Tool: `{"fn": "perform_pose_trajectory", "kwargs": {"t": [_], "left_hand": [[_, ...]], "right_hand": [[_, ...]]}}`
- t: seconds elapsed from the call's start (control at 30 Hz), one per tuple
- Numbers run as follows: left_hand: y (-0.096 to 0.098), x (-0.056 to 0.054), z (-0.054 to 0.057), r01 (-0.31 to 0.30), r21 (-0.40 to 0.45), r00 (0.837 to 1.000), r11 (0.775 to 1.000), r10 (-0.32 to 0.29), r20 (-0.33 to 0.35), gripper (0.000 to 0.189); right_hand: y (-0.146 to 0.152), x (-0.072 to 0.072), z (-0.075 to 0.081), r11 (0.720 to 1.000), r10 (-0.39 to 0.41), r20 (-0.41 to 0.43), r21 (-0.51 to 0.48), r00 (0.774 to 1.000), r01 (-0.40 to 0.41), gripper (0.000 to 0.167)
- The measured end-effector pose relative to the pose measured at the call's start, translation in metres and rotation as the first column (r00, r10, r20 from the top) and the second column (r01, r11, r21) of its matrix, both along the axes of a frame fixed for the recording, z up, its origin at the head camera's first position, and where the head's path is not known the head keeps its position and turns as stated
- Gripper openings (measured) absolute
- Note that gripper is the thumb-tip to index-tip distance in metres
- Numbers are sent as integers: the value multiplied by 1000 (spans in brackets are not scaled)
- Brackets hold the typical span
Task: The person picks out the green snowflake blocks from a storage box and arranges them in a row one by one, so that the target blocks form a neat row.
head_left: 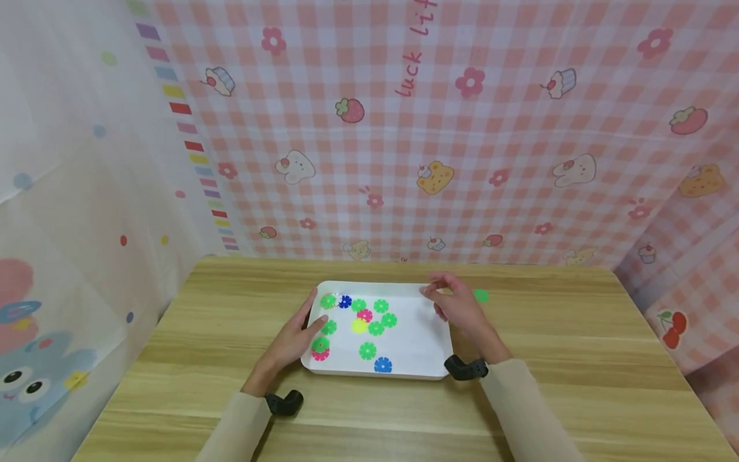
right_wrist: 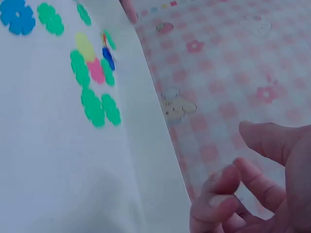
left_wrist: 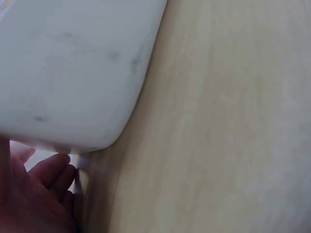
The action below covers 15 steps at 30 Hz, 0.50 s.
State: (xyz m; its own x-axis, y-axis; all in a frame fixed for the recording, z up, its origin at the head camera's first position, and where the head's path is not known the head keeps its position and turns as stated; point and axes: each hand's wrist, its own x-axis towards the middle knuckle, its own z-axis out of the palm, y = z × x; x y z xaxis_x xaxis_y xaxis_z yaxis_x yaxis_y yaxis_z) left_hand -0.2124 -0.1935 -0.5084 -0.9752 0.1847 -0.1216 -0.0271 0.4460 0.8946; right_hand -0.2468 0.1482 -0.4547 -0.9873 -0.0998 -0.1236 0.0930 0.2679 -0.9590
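Note:
A white tray (head_left: 416,340) lies before me on the wooden table, with several flower-shaped plastic discs in it. Most are green, like the disc (head_left: 367,351) near the front; a yellow disc (head_left: 359,326), a blue disc (head_left: 383,365) and pink ones are among them. My left hand (head_left: 294,337) grips the tray's left side, thumb over the rim, fingers outside. In the left wrist view the tray's outer surface (left_wrist: 82,68) hides part of that hand. By the far right corner hovers my right hand (head_left: 456,305), fingers loosely bent and apart from the thumb, holding nothing.
One green disc (head_left: 481,295) lies on the wooden table (head_left: 548,333), right of the tray and beyond my right hand. A pink checked cloth (head_left: 404,147) hangs behind the table's far edge. Pale printed cloth (head_left: 75,212) covers the left side.

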Motion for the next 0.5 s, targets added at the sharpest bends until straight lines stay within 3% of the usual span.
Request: {"fn": "perform_pose_trajectory", "kwargs": {"t": [0.27,0.5], "left_hand": [[0,0,1,-4,-9,1000,1000,4,5,71],[1,0,1,-8,-2,1000,1000,8,13,69]], "right_hand": [[-32,7,-6,993,90,56,76,994,-94,39],[-49,6,-18,962,147,126,214,981,-171,35]]}}
